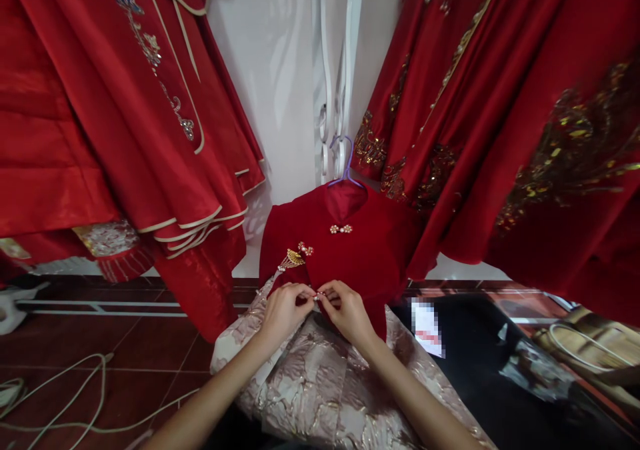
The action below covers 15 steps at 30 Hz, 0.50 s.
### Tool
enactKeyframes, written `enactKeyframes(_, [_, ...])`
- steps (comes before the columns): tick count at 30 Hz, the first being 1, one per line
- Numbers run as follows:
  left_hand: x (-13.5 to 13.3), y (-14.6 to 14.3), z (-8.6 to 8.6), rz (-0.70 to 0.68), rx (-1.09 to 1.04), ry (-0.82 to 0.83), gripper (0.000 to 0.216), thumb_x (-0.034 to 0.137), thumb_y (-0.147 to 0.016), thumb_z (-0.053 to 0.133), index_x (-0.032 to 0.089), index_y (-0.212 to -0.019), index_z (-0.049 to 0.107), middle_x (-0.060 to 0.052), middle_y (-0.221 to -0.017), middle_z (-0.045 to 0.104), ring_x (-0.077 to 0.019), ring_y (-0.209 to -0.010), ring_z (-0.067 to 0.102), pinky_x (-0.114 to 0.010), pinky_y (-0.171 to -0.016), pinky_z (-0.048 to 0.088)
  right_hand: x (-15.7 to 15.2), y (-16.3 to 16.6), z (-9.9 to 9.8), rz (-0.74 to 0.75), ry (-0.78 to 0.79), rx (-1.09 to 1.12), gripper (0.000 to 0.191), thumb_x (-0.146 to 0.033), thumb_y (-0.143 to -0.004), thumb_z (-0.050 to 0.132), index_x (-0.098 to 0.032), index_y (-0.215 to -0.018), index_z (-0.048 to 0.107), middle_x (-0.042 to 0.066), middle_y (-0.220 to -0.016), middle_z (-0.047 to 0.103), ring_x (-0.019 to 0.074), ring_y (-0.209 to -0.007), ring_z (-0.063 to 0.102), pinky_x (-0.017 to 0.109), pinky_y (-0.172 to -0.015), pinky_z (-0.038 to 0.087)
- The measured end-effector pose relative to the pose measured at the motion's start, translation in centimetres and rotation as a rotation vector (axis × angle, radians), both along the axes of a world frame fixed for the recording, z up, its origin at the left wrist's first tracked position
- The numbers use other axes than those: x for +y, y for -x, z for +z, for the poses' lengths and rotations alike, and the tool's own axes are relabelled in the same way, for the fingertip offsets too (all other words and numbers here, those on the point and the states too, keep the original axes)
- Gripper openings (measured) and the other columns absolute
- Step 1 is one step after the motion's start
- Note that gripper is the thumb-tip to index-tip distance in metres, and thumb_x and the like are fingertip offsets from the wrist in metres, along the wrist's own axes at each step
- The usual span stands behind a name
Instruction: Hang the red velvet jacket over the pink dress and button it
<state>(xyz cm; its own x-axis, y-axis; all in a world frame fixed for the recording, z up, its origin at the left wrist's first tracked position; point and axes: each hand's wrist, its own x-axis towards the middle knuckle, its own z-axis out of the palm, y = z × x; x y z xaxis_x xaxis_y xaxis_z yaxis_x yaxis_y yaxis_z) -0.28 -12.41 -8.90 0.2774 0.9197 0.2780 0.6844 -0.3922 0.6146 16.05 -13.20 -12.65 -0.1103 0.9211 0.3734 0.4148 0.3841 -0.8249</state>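
Observation:
A small dark red velvet dress [350, 250] hangs on a purple hanger [345, 163] against the white wall. It has pearl buttons at the collar [341, 229] and a gold fan-shaped clasp [295, 257] on its left side. My left hand [285, 310] and my right hand [347, 313] meet at the dress front. Both pinch a small pearl fastener [319, 296] between fingertips. Below my forearms lies pale pink and gold brocade fabric [320, 383].
Red embroidered garments hang at the left [125, 117] and at the right [525, 123]. White cables [75, 397] trail over the dark red tiled floor. A black surface with a plastic-wrapped item [530, 363] is at the right. A white object [10, 310] sits at the far left.

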Motion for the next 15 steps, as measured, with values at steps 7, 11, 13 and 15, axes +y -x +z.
enactKeyframes(7, [0.6, 1.5, 1.7, 0.065, 0.069, -0.163, 0.023, 0.019, -0.080, 0.055, 0.023, -0.100, 0.065, 0.000, -0.086, 0.069, -0.0153, -0.078, 0.063, -0.026, -0.070, 0.048, -0.2, -1.6, 3.1, -0.116, -0.034, 0.002, 0.017, -0.031, -0.088, 0.050, -0.022, -0.095, 0.062, 0.005, -0.092, 0.068, 0.0154, -0.073, 0.066, 0.026, -0.064, 0.054])
enactKeyframes(11, [0.6, 2.0, 2.7, 0.064, 0.106, -0.202, 0.015, 0.024, -0.084, 0.053, 0.023, -0.090, 0.067, -0.001, -0.088, 0.066, -0.0155, -0.079, 0.061, -0.026, -0.072, 0.047, 0.0, -3.7, 5.0, -0.190, -0.055, 0.013, 0.017, -0.032, -0.087, 0.051, -0.022, -0.094, 0.062, 0.004, -0.090, 0.069, 0.0156, -0.071, 0.065, 0.026, -0.062, 0.053])
enactKeyframes(13, [0.2, 1.5, 2.6, 0.036, 0.127, -0.215, 0.016, 0.025, -0.084, 0.054, 0.023, -0.093, 0.066, -0.002, -0.092, 0.064, -0.0178, -0.087, 0.059, -0.029, -0.077, 0.047, 0.2, -4.4, 5.0, -0.196, -0.034, -0.008, 0.017, -0.032, -0.086, 0.052, -0.022, -0.095, 0.061, 0.004, -0.087, 0.069, 0.0154, -0.069, 0.065, 0.026, -0.059, 0.052])
enactKeyframes(15, [-0.1, 0.9, 2.1, -0.005, 0.154, -0.235, 0.016, 0.026, -0.083, 0.056, 0.023, -0.095, 0.066, -0.004, -0.094, 0.060, -0.0201, -0.093, 0.056, -0.033, -0.082, 0.046, 0.4, -4.5, 4.7, -0.170, -0.005, -0.044, 0.017, -0.032, -0.085, 0.052, -0.023, -0.097, 0.060, 0.003, -0.084, 0.068, 0.0150, -0.066, 0.064, 0.025, -0.058, 0.050])
